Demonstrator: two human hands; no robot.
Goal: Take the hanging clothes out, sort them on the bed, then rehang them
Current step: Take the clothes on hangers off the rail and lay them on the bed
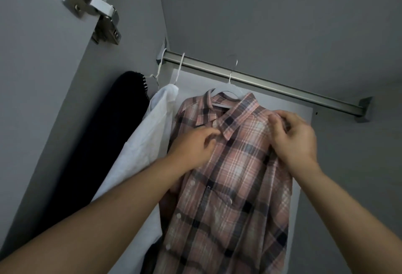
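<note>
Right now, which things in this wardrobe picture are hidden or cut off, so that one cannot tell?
Head view only:
- Plaid shirt: hem cut off by the bottom edge; the right hand covers its shoulder.
- Left hand: fingers blurred at the collar, so the grip is unclear.
- White garment: lower part hidden behind the left forearm.
- Dark garment: its kind cannot be told; too dark.
- Rail: whether the plaid shirt's hanger hook sits on it is unclear.

no readable text, labels or numbers

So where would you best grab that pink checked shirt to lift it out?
Probably by the hanger neck, just under its hook, reaching from the front: the checked shirt hangs limp from it off the rail, so cloth alone would slip.
</note>
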